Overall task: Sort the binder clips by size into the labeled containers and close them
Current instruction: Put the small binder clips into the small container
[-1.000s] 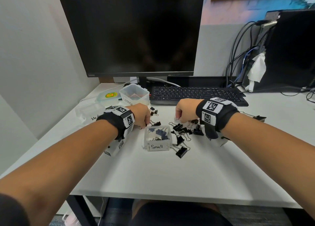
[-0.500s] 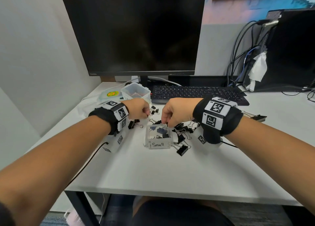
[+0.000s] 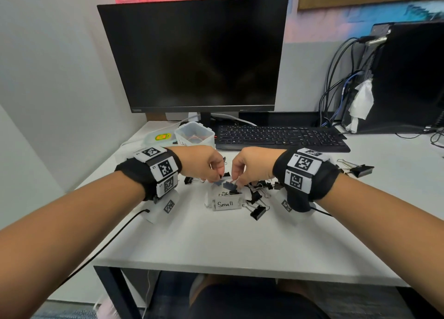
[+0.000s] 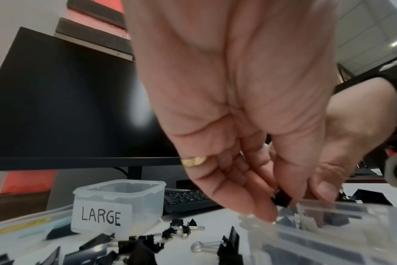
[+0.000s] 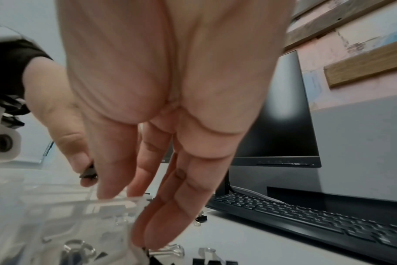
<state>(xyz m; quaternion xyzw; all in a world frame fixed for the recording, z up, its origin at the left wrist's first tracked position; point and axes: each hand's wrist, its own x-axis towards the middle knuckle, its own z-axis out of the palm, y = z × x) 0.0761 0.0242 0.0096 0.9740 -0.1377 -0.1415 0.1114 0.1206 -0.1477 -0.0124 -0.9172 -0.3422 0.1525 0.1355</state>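
Directly above the open Small container [image 3: 225, 202], left hand [image 3: 204, 162] pinches a small binder clip [image 4: 281, 198]; right hand [image 3: 249, 162] hangs relaxed, empty.

Two hands were in view, the left hand [image 3: 204, 162] and the right hand [image 3: 252, 164]. Two open clear containers stood on the surface [image 3: 216, 241]: one labeled "Small" [image 3: 225, 203] near the middle, one labeled "LARGE" [image 4: 118, 206] toward the far left corner. One monitor [image 3: 192, 54] and one keyboard [image 3: 281, 136] stood along the far edge. The loose binder clips [image 3: 258, 211] were too many and too overlapped to count.
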